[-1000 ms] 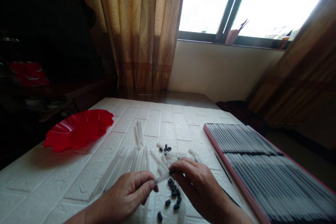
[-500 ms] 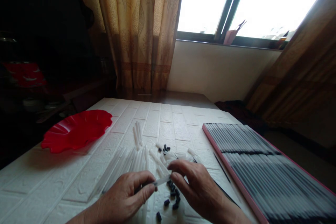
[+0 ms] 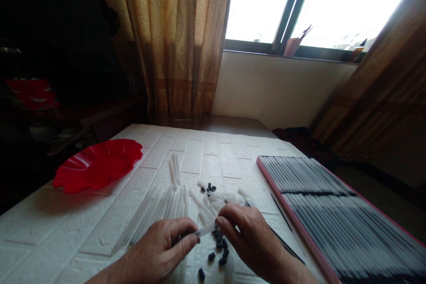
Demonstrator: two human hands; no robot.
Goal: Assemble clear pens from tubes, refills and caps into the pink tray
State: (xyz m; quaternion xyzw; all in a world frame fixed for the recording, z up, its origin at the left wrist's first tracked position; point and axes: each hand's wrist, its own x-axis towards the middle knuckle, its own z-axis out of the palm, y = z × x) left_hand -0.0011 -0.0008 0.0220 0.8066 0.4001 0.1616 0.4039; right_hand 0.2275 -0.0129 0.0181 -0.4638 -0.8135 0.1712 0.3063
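Note:
My left hand [image 3: 159, 250] pinches a clear plastic tube [image 3: 205, 230] between thumb and forefinger near the table's front edge. My right hand [image 3: 248, 235] has its fingertips closed on the tube's right end, and whether a small black piece sits between them I cannot tell. Under and between the hands lie several small black caps [image 3: 220, 248]. More clear tubes [image 3: 166, 208] lie in a loose pile just beyond my left hand, with a second cluster of black caps [image 3: 209, 187] farther back.
A red scalloped plastic dish [image 3: 98, 164] sits at the left of the white brick-patterned table [image 3: 216, 151]. A pink-edged tray [image 3: 336, 213] packed with rows of dark-tipped tubes fills the right side. A curtain, a window and a wall stand behind.
Both hands stay together on the tube. My right fingers have shifted slightly along its end; the view dropped a little.

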